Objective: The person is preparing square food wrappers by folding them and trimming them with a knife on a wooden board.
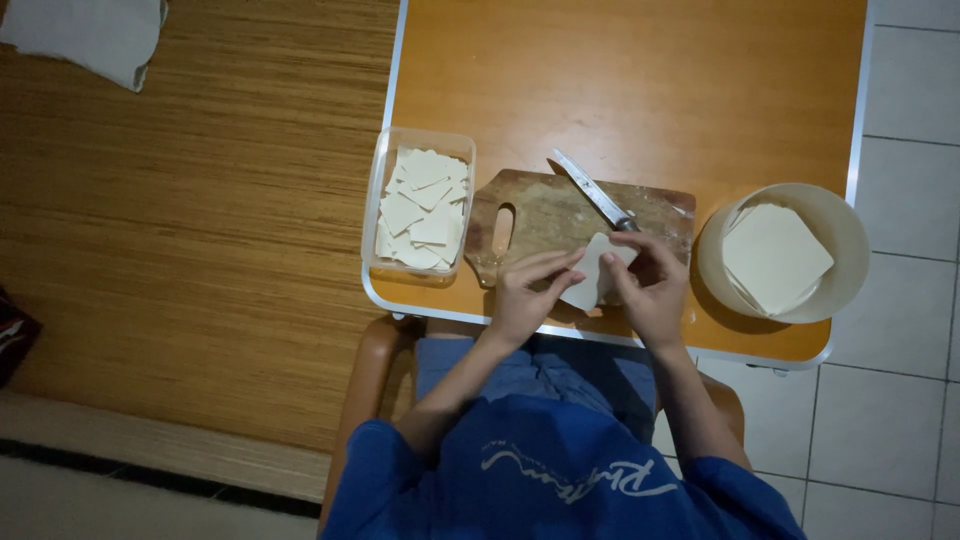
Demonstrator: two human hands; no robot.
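Note:
My left hand (pixel 528 293) and my right hand (pixel 652 288) both pinch a pale square dough sheet (pixel 592 272) above the near edge of a wooden cutting board (pixel 540 215). A knife (pixel 596 190) with a silver blade lies slanted on the board, just beyond my right hand. Left of the board a clear rectangular container (pixel 372 205) holds several cut pale pieces (pixel 425 208). On the right a round cream bowl (pixel 830 215) holds a stack of whole square sheets (pixel 775 257).
Everything stands on a small orange table (pixel 640 70) with a white rim. A woven mat (pixel 190 220) covers the floor to the left, with a white cloth (pixel 95 35) at its far corner. White floor tiles (pixel 900 400) lie to the right.

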